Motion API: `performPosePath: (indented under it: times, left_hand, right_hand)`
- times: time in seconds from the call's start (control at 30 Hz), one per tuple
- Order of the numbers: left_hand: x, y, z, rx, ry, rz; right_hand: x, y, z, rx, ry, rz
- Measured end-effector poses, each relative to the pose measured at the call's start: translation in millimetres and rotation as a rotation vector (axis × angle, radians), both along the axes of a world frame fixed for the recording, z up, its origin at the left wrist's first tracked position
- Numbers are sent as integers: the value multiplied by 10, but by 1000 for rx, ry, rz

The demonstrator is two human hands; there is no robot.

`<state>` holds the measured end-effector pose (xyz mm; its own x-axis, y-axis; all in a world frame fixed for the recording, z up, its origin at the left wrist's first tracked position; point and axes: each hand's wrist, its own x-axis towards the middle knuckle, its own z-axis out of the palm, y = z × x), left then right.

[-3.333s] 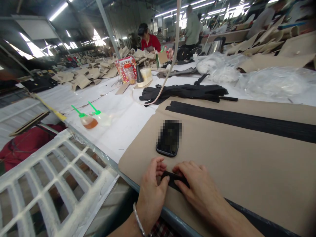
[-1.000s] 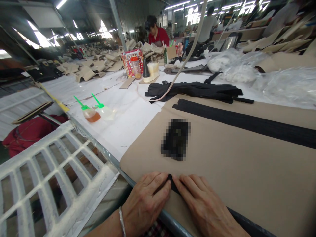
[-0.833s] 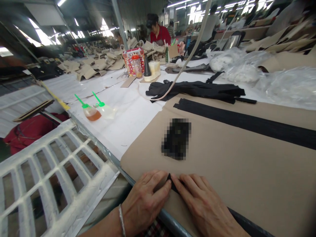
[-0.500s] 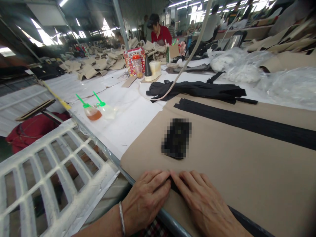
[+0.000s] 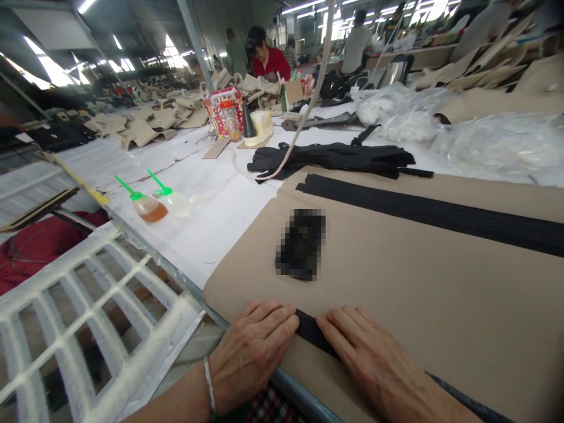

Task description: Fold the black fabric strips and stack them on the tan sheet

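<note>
Head view: near black strip (image 5: 314,332) lies flat on tan sheet (image 5: 396,282), left hand (image 5: 255,349) and right hand (image 5: 374,355) touching it; handling looks underway, remainder unclear, and whether either grip is wide or pinching, cannot tell. Count: one near strip, one far black band (image 5: 396,205), one black bundle (image 5: 335,157), two green-tipped bottles (image 5: 152,210).

Black strip (image 5: 314,332) looks matt; tan sheet (image 5: 409,282) smooth, matt; plastic wrapping (image 5: 497,144) glossy; bracelet (image 5: 209,386) shiny metal; 2 bottles (image 5: 151,210) translucent plastic.
</note>
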<state>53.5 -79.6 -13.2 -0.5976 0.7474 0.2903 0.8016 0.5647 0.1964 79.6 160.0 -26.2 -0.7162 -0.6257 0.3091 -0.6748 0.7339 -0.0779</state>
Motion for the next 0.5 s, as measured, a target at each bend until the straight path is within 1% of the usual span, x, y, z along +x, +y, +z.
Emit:
performPosePath:
  times: [0.1,0.27,0.5]
  left_hand:
    - [6,45,19,-28,-3,10]
    - [0,108,22,-22,40,12]
    - [-16,134,22,-38,37,9]
  right_hand:
    - [25,28,-12,-12,-20,12]
    - [40,46,-4,-24,-31,10]
    - [47,90,14,-6,-25,31]
